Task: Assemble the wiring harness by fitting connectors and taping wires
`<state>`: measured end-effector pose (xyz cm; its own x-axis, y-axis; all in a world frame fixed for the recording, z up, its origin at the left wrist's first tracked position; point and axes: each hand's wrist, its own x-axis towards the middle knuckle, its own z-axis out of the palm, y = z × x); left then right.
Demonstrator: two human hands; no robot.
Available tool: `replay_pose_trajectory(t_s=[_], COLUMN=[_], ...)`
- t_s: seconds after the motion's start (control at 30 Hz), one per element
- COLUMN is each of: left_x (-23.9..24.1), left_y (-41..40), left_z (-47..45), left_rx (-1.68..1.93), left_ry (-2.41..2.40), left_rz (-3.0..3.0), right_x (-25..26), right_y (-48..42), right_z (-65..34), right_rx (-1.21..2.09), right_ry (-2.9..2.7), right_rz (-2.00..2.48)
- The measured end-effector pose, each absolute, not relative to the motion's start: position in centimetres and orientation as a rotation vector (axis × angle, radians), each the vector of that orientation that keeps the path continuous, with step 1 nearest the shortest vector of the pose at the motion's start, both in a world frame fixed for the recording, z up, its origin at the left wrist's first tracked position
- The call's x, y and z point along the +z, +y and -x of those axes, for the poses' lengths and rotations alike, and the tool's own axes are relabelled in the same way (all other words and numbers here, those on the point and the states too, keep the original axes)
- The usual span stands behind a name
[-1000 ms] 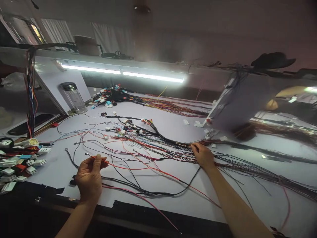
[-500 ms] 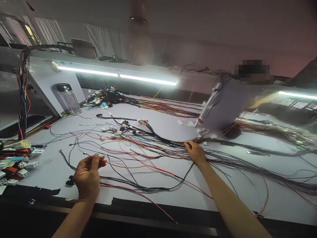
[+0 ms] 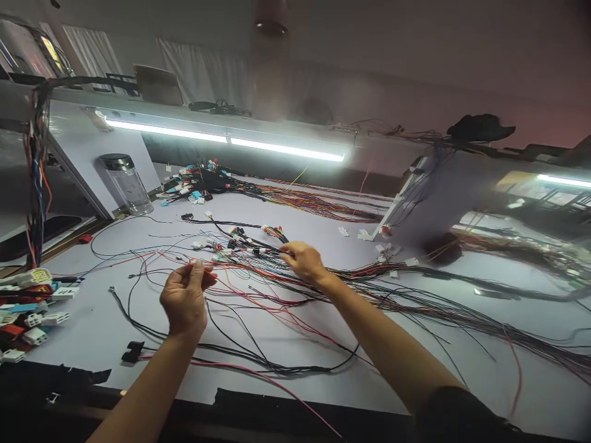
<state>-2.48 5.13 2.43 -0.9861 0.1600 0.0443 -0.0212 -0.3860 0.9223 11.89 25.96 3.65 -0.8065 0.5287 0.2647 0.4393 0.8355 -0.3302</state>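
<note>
White worktop | your left hand pinches red wire; right hand, finger grip unclear | seemingly wire-guiding; slack wanted next

Wire-harness assembly workshop. The setting is indicated by a white desk spread with wiring: a long run of dark wires extends to the right of the right fingers, and a multicoloured wire bundle lies beyond them. A heap of plastic plug connectors sits well to the left of the left fingers; behind it hangs a thick wire bunch. A tube lamp, mounted low beyond both sets of fingers, lights the desk. Far to the right of the right fingers, further bundled wires lie below a second tube lamp.
</note>
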Motion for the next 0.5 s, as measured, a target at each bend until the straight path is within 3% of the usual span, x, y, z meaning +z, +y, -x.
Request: replay_pose_trajectory(t_s=[0.2,0.5], left_x=[-0.2,-1.2], left_y=[7.1,7.9], left_z=[3.5,3.9], left_rx=[2.327,2.205], left_ry=[1.703,1.754], left_rz=[-0.276,-0.404], right_x=[1.6,-0.6], right_y=[23.6,23.7], right_z=[-4.4,-1.5], right_rx=[0.291,0.126], right_ry=[-2.707,-2.746], right_rz=[0.574,0.497])
